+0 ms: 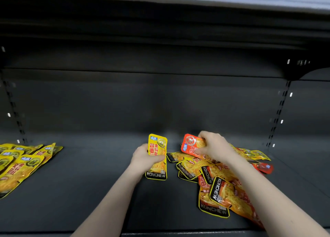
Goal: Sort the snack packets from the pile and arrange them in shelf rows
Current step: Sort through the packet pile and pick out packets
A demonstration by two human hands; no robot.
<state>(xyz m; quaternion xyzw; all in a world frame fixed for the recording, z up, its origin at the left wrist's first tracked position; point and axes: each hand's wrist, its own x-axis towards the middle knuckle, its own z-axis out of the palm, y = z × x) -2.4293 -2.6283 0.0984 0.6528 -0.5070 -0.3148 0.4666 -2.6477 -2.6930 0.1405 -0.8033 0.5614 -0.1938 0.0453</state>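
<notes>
My left hand grips a yellow snack packet upright above the middle of the dark shelf. My right hand holds a red-orange packet lifted off the back of the pile. The pile of mixed yellow and red-orange packets lies on the right half of the shelf, partly hidden under my right forearm. At the far left lies a group of yellow packets, overlapping one another.
The shelf's back panel rises behind the packets, and an upper shelf overhangs the space. Slotted uprights stand at both sides. A lone red packet lies at the pile's right edge.
</notes>
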